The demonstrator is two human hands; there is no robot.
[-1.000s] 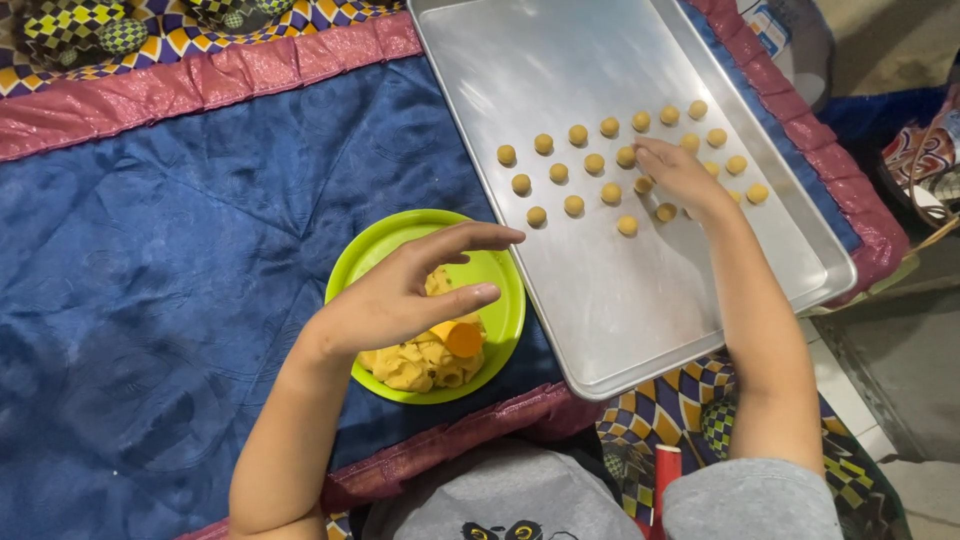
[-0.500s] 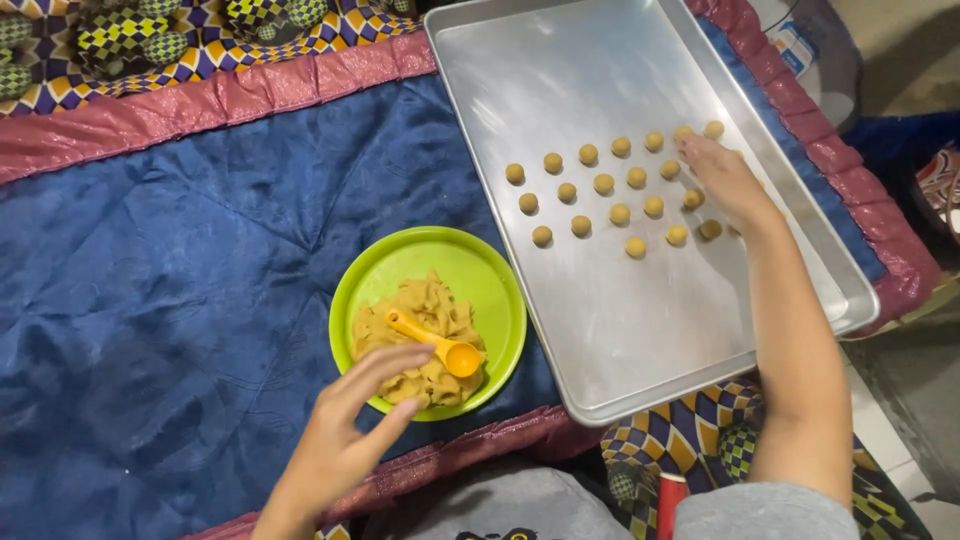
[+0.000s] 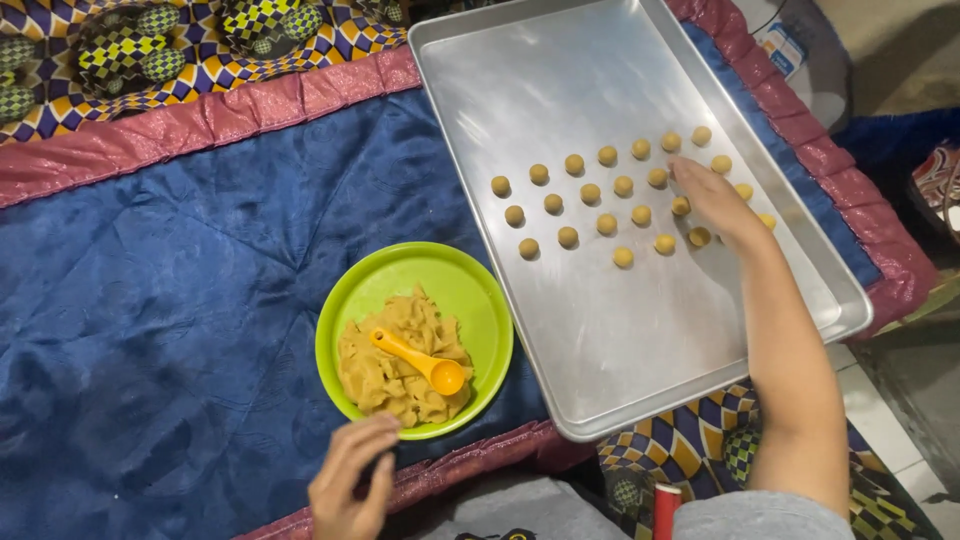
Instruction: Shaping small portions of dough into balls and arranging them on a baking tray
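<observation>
A lime green plate [image 3: 470, 290] lies on a blue quilt and holds a heap of tan dough [image 3: 385, 365] with a small orange scoop [image 3: 425, 365] on top. To its right a metal baking tray [image 3: 600, 330] carries several small dough balls [image 3: 590, 193] in rows. My right hand [image 3: 715, 200] rests palm down on the tray, over the right end of the rows; whether it holds a ball is hidden. My left hand [image 3: 350, 480] hovers at the plate's near rim, fingers loosely curled, holding nothing.
The blue quilt [image 3: 170, 320] has a pink border and a patterned cloth [image 3: 150, 40] beyond it. A floor drop-off and a dark bag [image 3: 900, 150] lie right of the tray. A red-capped object [image 3: 665, 505] stands near my lap.
My left hand has pulled back from over the plate toward my body, uncovering the dough and scoop. My right hand stays at the right end of the rows.
</observation>
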